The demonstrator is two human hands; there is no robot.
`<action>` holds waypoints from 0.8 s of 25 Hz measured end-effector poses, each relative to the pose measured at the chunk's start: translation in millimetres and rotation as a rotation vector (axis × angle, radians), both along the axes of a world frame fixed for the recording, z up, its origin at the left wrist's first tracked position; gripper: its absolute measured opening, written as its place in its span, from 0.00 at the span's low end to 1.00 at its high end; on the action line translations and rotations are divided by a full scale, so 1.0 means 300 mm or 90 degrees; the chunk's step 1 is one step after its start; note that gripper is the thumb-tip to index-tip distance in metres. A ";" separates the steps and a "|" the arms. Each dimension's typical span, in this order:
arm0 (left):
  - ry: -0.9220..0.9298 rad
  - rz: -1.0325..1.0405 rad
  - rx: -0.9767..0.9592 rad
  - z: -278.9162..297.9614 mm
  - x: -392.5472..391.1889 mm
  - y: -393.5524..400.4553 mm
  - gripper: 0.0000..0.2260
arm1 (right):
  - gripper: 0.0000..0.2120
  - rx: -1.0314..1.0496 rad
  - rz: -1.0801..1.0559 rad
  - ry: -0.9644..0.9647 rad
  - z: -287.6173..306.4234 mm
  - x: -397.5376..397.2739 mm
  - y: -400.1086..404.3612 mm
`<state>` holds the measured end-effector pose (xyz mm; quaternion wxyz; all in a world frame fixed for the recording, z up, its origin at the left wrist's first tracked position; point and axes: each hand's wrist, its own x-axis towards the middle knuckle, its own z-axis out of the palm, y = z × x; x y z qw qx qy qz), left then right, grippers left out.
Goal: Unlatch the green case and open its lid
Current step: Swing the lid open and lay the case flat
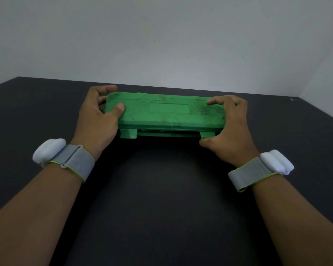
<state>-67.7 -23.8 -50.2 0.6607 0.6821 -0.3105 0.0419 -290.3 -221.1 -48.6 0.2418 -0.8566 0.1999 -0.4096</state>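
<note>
A green case (166, 112) lies flat on a dark table (161, 198), long side toward the person, near the far edge of the table where it meets a pale wall (161, 35). The left hand (98, 118) grips the case's left end: the thumb presses on the lid's top surface just inside the left corner, while the curled fingers (106, 90) wrap around the far left corner, so the end of the case sits between thumb and fingers. The right hand (230, 129) holds the right end in a loose claw: the index fingertip rests on top of the lid beside a patch of embossed lettering, the remaining fingers curve over the right edge, and the thumb reaches under the near edge, touching the right latch (207, 134). The left latch (128, 133) hangs down from the near edge just below and right of the left thumb, untouched. Between the two latches a thin dark gap shows along the near edge beneath the lid; whether the lid is lifted or merely seated cannot be determined. Each wrist carries a grey wristband (73, 160) bearing a white module (48, 152).
</note>
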 end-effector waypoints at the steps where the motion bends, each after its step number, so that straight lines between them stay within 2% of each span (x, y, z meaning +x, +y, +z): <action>1: 0.002 0.002 -0.006 0.003 0.002 0.001 0.14 | 0.38 0.003 -0.003 -0.014 0.001 0.001 0.002; 4: 0.084 -0.008 -0.037 0.023 -0.006 -0.001 0.09 | 0.35 0.047 -0.028 -0.085 0.003 0.005 -0.001; 8: 0.165 -0.073 -0.068 0.030 -0.007 -0.004 0.15 | 0.35 0.122 -0.053 -0.167 -0.004 0.017 -0.014; 11: 0.208 -0.096 -0.079 0.023 0.002 -0.005 0.15 | 0.35 0.184 -0.081 -0.219 -0.016 0.027 -0.020; 13: 0.193 -0.091 -0.040 0.006 0.016 -0.007 0.14 | 0.35 0.213 -0.100 -0.224 -0.025 0.032 -0.021; 17: 0.179 -0.039 0.021 -0.034 0.037 -0.007 0.28 | 0.34 0.227 -0.124 -0.208 -0.032 0.037 -0.027; 18: 0.174 -0.028 0.034 -0.034 0.036 -0.006 0.28 | 0.34 0.218 -0.132 -0.207 -0.031 0.038 -0.027; 20: 0.161 -0.034 0.067 -0.026 0.033 -0.005 0.22 | 0.31 0.182 -0.144 -0.197 -0.030 0.042 -0.025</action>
